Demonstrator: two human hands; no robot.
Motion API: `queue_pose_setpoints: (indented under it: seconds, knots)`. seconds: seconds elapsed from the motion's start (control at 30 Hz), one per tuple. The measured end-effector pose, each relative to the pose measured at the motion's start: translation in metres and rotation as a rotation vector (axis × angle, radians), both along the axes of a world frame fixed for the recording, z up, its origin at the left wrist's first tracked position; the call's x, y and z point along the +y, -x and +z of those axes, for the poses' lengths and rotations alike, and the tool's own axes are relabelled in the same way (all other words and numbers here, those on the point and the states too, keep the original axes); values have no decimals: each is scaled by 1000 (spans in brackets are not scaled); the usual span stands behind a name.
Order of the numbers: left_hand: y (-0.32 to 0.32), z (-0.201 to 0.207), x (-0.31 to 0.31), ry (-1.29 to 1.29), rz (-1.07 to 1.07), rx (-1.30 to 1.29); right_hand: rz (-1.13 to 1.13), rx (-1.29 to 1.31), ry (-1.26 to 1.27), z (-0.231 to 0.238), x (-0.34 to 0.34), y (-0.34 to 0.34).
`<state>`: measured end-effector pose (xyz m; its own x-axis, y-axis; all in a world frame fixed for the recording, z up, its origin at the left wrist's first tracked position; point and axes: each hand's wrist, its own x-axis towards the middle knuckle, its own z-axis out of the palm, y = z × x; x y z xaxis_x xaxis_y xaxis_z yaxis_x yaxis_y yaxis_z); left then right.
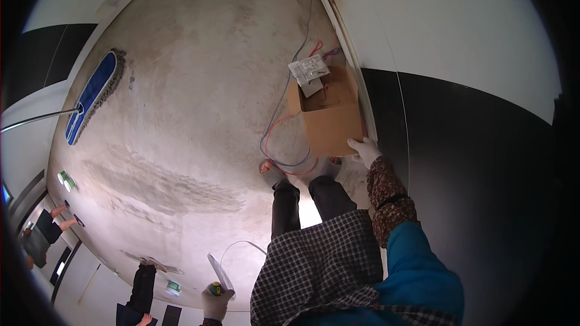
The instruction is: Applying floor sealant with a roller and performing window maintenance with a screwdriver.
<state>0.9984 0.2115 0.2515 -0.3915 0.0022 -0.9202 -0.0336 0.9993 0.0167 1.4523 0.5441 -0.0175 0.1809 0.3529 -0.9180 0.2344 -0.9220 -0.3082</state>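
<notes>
My right hand [365,150], in a whitish glove, grips the near right corner of an open cardboard box [332,131]. The box is against the wall, just beyond my feet. A plastic-wrapped packet [309,70] with print on it lies at its far left edge, over a flap. My left hand [215,305], also gloved, is low in the picture and away from the box. Its fingers are closed round a small rounded yellow-and-dark object [215,288], whose kind I cannot make out. A pale, narrow flat piece [222,273] sticks up beside those fingers.
Blue and red cords [266,136] loop over the floor [199,84] by the box and my feet. A blue dust mop [93,93] is at the left wall. Two other people, one in dark trousers [142,290], are at the lower left. Green-white items [66,181] sit nearby.
</notes>
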Motion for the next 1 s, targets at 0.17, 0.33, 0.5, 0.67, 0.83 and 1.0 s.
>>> queue_pose_setpoints:
  seconds: [0.17,0.33,0.5,0.67,0.83,1.0]
  knots:
    - [2,-7,-7,-11,18,-3,17,-161,-133,-24,24,11]
    - [3,-15,-13,-16,38,-4,374,-441,-369,-22,63,44]
    - [7,-19,-21,-13,63,1,628,-977,-242,7,83,92]
    - [11,-24,-30,-10,76,-7,1139,-967,-747,23,116,105]
    - [14,-30,-36,-9,79,-8,1616,-725,-532,11,156,117]
    - [13,-38,-38,-14,70,-13,1598,-632,-395,-23,138,101]
